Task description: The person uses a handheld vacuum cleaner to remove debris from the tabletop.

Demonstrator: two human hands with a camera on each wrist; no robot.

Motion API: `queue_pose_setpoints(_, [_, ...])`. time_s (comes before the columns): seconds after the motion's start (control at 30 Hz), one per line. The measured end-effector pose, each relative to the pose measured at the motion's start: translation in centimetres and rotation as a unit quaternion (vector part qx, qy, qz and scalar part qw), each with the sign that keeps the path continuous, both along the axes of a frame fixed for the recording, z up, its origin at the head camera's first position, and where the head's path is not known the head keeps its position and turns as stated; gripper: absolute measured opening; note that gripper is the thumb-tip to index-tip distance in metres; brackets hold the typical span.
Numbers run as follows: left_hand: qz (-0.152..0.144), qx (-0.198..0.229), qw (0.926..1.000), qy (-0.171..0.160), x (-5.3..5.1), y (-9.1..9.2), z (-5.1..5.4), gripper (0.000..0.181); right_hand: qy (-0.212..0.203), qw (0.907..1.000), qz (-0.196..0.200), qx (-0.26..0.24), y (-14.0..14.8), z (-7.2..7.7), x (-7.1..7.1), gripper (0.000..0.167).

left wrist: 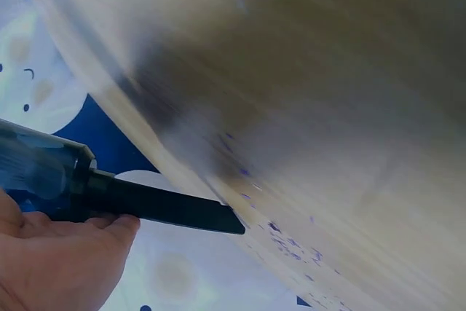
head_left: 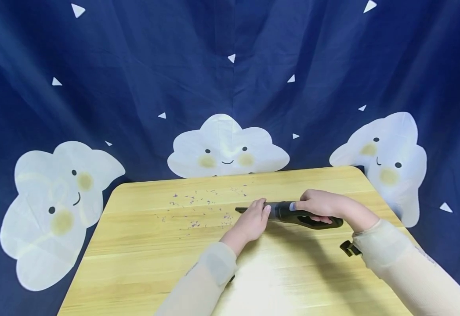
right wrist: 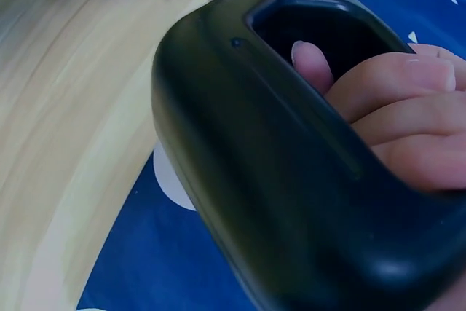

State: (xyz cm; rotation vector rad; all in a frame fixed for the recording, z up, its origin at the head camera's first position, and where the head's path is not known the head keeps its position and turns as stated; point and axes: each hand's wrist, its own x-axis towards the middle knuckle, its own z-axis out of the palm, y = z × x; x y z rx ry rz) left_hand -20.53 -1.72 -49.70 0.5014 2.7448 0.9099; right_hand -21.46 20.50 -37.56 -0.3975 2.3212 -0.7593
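A black handheld vacuum cleaner [head_left: 283, 212] is held over the wooden table [head_left: 135, 263], its narrow nozzle [left wrist: 167, 205] pointing left. My right hand [head_left: 324, 204] grips its looped handle; in the right wrist view the fingers [right wrist: 408, 118] curl through the handle opening. At the front end, my left hand [head_left: 249, 223] holds the vacuum where the nozzle meets the clear dust cup [left wrist: 36, 169]. Small purple scraps [head_left: 194, 224] lie scattered on the tabletop, left of and beyond the nozzle tip. Whether the tip touches the wood, I cannot tell.
The table's far edge [head_left: 222, 175] runs close to a dark blue curtain [head_left: 198, 57] printed with white clouds and triangles. A black clip-like piece [head_left: 350, 248] sits at the right sleeve's cuff. Bright glare lies on the table's near part.
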Motion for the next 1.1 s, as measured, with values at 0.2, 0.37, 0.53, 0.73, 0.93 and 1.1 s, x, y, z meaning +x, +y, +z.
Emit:
queue_pose_setpoints(0.2, [-0.003, -0.001, 1.0000, -0.007, 0.8, 0.4, 0.5, 0.066, -0.010, 0.9999, -0.001, 0.004, 0.4, 0.6, 0.4, 0.034])
queue_pose_setpoints(0.37, [-0.012, 0.011, 0.9999, -0.005, 0.8, 0.5, 0.5, 0.064, 0.003, 0.9998, -0.001, 0.022, 0.3, 1.0, 0.8, 0.032])
queue_pose_setpoints(0.53, [-0.020, 0.036, 0.9991, -0.011, 0.4, 0.4, 0.4, 0.064, 0.029, 0.9987, 0.000, 0.041, -0.1, 1.2, 1.0, 0.033])
queue_pose_setpoints(0.73, [-0.024, 0.035, 0.9991, -0.004, -0.5, 0.3, -0.2, 0.065, 0.054, 0.9971, -0.004, 0.054, -0.4, 0.7, 1.1, 0.036])
queue_pose_setpoints(0.93, [-0.022, 0.033, 0.9992, 0.008, -1.4, 0.2, -0.7, 0.065, 0.067, 0.9956, -0.019, 0.062, -0.8, 0.0, 1.1, 0.037])
queue_pose_setpoints(1.1, [-0.020, 0.038, 0.9989, 0.015, -2.0, 0.2, -1.0, 0.065, 0.071, 0.9943, -0.033, 0.072, -1.2, -0.4, 1.1, 0.037])
